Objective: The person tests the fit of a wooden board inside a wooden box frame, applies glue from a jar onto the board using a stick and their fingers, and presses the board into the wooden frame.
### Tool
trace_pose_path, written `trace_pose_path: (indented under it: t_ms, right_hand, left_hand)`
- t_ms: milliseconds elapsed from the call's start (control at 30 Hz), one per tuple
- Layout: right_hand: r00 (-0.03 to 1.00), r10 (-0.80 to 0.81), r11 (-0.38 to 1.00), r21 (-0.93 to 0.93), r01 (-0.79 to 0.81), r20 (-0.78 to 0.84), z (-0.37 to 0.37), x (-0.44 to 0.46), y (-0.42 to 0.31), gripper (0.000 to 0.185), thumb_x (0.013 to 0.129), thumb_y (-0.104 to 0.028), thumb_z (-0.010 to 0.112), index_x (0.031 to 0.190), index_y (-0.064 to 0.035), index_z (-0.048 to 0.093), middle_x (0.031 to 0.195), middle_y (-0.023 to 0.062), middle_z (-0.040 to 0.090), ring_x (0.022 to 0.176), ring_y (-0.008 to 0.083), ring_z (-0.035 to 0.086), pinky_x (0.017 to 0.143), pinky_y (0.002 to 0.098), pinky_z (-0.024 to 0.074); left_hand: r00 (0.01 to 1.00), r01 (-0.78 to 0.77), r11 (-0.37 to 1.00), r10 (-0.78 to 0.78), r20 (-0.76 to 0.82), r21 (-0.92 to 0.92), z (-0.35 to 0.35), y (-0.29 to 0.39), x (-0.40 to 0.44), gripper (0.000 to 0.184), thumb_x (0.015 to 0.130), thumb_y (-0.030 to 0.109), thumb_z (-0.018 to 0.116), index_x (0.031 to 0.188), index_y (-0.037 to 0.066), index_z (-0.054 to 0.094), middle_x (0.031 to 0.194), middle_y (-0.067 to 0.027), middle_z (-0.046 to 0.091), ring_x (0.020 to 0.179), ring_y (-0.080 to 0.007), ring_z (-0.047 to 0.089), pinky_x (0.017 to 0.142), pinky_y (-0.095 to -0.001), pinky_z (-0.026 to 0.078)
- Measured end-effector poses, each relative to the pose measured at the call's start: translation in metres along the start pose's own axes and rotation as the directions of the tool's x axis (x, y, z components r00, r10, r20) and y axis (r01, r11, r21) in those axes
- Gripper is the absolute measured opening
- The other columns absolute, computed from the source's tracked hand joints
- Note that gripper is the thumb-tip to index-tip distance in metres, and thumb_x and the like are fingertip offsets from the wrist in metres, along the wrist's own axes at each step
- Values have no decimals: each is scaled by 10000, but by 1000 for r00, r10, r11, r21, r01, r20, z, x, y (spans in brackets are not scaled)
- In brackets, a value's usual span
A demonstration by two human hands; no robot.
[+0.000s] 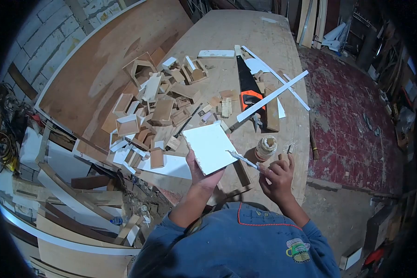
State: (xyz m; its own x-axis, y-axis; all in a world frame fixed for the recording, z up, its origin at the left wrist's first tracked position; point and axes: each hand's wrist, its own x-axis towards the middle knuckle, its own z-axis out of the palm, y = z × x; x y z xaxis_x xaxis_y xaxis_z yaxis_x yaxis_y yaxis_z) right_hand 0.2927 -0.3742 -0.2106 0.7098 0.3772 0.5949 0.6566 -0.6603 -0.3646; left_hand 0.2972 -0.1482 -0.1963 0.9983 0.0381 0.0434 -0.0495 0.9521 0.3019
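My left hand (202, 172) grips a white square board (209, 147) from below, its face tilted up towards me. Between the fingers of my right hand (277, 180) is a thin pale stick (246, 160), its whitish, smeared tip at the board's right edge. I cannot tell whether that tip is a brush. An open glass jar (266, 147) with a stained rim stands on the table just beyond my right hand. Left of the board lies a heap of small wooden box pieces (162, 110).
The wooden table (245, 28) also carries a black-and-orange handsaw (248, 85), pliers (256, 122) and crossed white strips (275, 95). A large wooden panel (102, 69) leans along the left side. Offcuts (78, 204) clutter the lower left; red tiled floor (343, 120) lies right.
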Motion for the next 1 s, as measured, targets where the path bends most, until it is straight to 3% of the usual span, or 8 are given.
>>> trace_pose_path:
  t_ms: [367,533,600,633,667,733,900,1000]
  right_hand:
    - [984,-176,974,-153,168,-41,-5,0,-4,316,666,-104,685,974,-172,668,871,-28,617,907,187,580,1056,601,160]
    - [998,-52,998,36,53,-35,-23,3,6,260,644,-54,684,892,-133,694,836,-2,632,850,202,579,1032,544,251]
    - [968,215,801,545,-249,125,-19,-3,20,256,653,-29,676,903,-78,707,865,64,645,817,219,583,916,425,388]
    - [964,235,681,687,-254,123,-16,-4,21,249,705,-19,653,948,-24,704,818,85,626,718,148,553,675,280,405]
    - [963,239,680,687,-258,125,-17,-5,20,249,705,-19,653,948,-24,704,818,85,626,718,148,553,675,280,405]
    - [780,346,172,782,-599,521,-20,-4,13,255,723,-36,657,973,3,694,831,70,629,655,97,514,574,223,368]
    - [655,332,80,672,-736,678,-6,-7,8,239,772,-39,639,992,45,677,884,79,665,792,131,595,744,243,449]
    - [689,373,10,740,-672,621,6,-14,15,244,752,-40,618,977,31,679,818,77,660,741,129,590,680,247,449]
  left_hand:
    - [988,-61,996,51,-146,-59,6,5,-3,799,639,458,716,1303,106,447,1316,-157,448,1233,-375,399,1039,-564,299]
    - [995,16,1000,-15,99,-11,11,15,1,954,633,550,701,1399,125,325,1367,-165,404,1267,-356,390,1060,-525,306]
    - [988,28,1000,-29,155,8,14,19,1,977,625,547,708,1409,124,306,1375,-178,388,1271,-366,383,1058,-529,311]
    - [976,37,999,-42,213,27,14,20,2,1002,617,544,716,1419,124,288,1383,-192,373,1275,-375,376,1056,-532,316]
    - [977,40,999,-45,210,27,14,19,3,1002,617,544,716,1419,124,288,1383,-192,373,1275,-375,376,1056,-532,316]
    - [968,7,999,-16,250,39,14,16,6,1026,616,537,724,1429,118,261,1391,-211,353,1271,-390,376,1052,-536,322]
    - [958,41,996,-60,281,74,26,12,2,1073,594,533,741,1440,114,233,1388,-262,329,1266,-417,375,1041,-547,333]
    - [960,18,997,-39,277,80,22,13,0,1080,591,532,740,1442,109,225,1385,-287,318,1265,-430,371,1032,-550,343]
